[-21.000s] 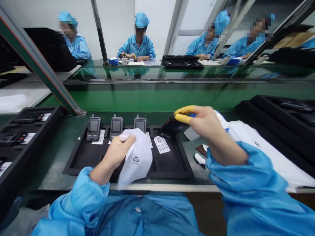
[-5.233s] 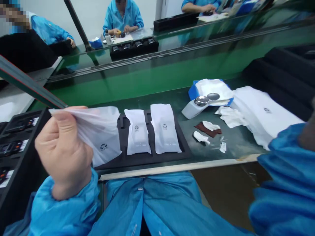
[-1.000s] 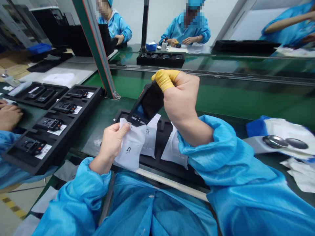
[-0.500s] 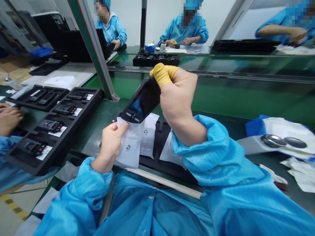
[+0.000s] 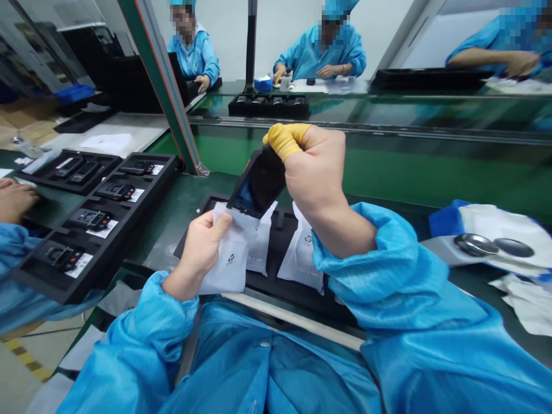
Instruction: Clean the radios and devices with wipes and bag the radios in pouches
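Note:
My right hand [image 5: 317, 172], with yellow finger cots on two fingers, grips a black handheld device [image 5: 257, 185] by its top end, tilted down to the left. The device's lower end sits inside the mouth of a white plastic bag [image 5: 228, 253] with a recycling mark. My left hand [image 5: 200, 250] pinches that bag's open edge just below the device. Under both hands lies a black foam tray [image 5: 276, 276] carrying two more white bagged items [image 5: 304, 253].
A long black tray of devices with labels [image 5: 92, 221] stands at the left, another person's hand [image 5: 15, 198] beside it. At the right lie a blue box with white wipes [image 5: 495, 230] and a metal-capped dispenser [image 5: 474, 244]. Several people sit across the green conveyor [image 5: 388, 167].
In the last second the device has slid lower, its bottom end going into the bag's mouth. Earlier, my left hand held an empty bag alone while two bagged items lay on the tray.

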Action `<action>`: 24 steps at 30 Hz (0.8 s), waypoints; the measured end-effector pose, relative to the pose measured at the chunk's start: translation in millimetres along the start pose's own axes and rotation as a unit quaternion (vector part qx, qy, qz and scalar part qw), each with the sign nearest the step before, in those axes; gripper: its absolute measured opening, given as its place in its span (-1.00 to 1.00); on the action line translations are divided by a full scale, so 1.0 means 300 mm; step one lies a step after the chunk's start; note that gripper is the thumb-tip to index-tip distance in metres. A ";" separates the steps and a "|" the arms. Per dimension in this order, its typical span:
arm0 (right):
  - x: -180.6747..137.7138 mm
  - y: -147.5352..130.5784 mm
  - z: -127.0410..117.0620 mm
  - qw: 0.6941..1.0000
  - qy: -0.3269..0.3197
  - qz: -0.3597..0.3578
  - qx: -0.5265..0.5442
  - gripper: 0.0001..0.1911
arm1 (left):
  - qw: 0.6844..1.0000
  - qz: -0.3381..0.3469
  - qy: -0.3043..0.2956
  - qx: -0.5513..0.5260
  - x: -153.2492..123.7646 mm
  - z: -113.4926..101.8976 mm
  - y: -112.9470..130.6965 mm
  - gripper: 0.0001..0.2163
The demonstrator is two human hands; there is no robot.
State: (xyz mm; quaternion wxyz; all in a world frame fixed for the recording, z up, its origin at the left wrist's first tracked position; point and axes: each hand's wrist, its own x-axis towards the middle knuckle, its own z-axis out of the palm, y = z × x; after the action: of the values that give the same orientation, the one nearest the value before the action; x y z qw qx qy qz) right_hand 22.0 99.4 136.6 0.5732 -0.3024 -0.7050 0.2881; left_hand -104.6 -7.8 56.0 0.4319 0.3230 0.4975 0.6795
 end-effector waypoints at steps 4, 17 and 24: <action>-0.010 0.004 0.020 0.999 -0.034 0.013 0.004 -0.65 | 0.997 0.041 -0.060 0.012 0.010 0.001 0.017 -0.64; 0.027 0.021 0.048 0.998 -0.044 0.032 0.018 -0.59 | 0.997 -0.014 -0.073 -0.031 0.028 0.002 0.044 -0.55; 0.033 0.023 0.021 0.997 -0.068 0.015 -0.028 -0.69 | 0.996 -0.030 -0.080 -0.027 0.037 -0.026 0.057 -0.49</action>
State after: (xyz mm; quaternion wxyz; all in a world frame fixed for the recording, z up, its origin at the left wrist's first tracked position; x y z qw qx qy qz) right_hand 14.8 110.9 136.6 0.5108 -0.3086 -0.7457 0.2963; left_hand -120.5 -2.9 70.1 0.4987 0.3498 0.4525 0.6513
